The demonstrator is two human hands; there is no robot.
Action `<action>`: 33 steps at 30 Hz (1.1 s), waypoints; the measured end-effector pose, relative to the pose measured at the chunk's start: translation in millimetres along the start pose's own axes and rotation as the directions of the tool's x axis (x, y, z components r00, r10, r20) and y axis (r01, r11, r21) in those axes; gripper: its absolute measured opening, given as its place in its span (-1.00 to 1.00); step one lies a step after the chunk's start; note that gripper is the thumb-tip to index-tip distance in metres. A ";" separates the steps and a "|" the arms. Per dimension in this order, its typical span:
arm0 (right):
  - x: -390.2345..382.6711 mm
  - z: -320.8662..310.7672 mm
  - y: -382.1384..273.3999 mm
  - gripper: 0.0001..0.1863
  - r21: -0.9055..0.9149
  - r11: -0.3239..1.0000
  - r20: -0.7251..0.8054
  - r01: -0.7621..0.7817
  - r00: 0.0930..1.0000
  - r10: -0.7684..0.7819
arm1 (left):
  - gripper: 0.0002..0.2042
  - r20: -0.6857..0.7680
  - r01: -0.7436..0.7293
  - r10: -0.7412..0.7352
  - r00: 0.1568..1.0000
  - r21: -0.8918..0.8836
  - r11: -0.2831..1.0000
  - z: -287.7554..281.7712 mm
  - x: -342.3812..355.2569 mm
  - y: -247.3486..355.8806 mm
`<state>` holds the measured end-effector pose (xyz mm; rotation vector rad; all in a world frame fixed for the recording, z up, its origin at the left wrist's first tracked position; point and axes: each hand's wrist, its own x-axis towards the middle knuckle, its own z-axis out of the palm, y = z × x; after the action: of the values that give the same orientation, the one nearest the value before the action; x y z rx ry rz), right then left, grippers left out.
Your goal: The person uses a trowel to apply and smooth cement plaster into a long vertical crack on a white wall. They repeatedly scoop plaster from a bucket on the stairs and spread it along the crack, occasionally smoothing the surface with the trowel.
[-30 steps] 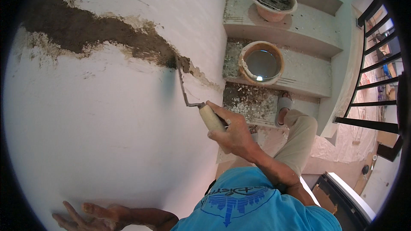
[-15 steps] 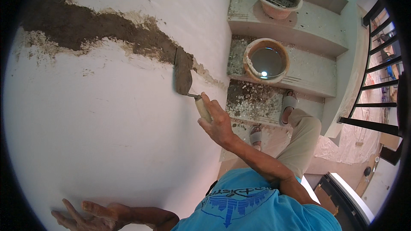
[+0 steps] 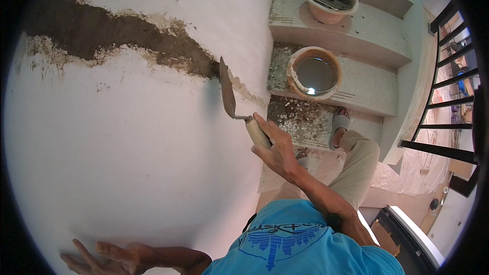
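My right hand [image 3: 277, 147] is closed around the pale handle of a trowel [image 3: 227, 94]. Its blade is turned nearly edge-on, with the tip by the right end of a dark mortar band [image 3: 122, 33]. That band runs across the white wall [image 3: 137, 142], rough and smeared along its edges, and a thinner bare strip continues from it toward the stairs. Low on the wall at the left, my left hand [image 3: 109, 259] has its fingers spread and holds nothing. It seems to lean against the wall.
Right of the wall, stairs [image 3: 372, 89] carry a bucket of murky water [image 3: 316, 74] and, higher up, a bucket of grey mortar [image 3: 331, 0]. Loose debris [image 3: 300, 122] lies on a lower step near my sandalled feet. A black railing [image 3: 448, 104] borders the far right.
My right hand has moved slightly right and down with the trowel. The blade, earlier flat against the band's end, is now tilted edge-on. My left hand stays put.
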<state>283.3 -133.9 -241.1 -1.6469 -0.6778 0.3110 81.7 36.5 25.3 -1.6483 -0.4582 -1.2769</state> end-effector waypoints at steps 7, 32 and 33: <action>-9.7 33.6 -24.3 -0.11 0.048 0.994 0.062 -0.096 0.994 0.093 | -0.58 -0.012 -0.004 0.004 1.000 -0.063 0.998 -0.8 3.1 6.4; -13.5 5.3 -12.3 -0.20 0.083 0.994 0.079 -0.077 0.994 0.070 | -0.58 -0.004 -0.046 0.046 0.999 -0.028 0.999 -0.4 1.6 2.1; -12.2 5.8 -12.0 -0.20 0.103 0.986 0.092 -0.128 0.989 0.119 | -0.58 -0.003 -0.045 0.045 0.999 -0.022 0.999 -0.5 1.2 1.6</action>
<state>267.4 -135.7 -232.7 -1.5814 -0.6127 0.5020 83.1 35.0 25.7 -1.6655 -0.4050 -1.2552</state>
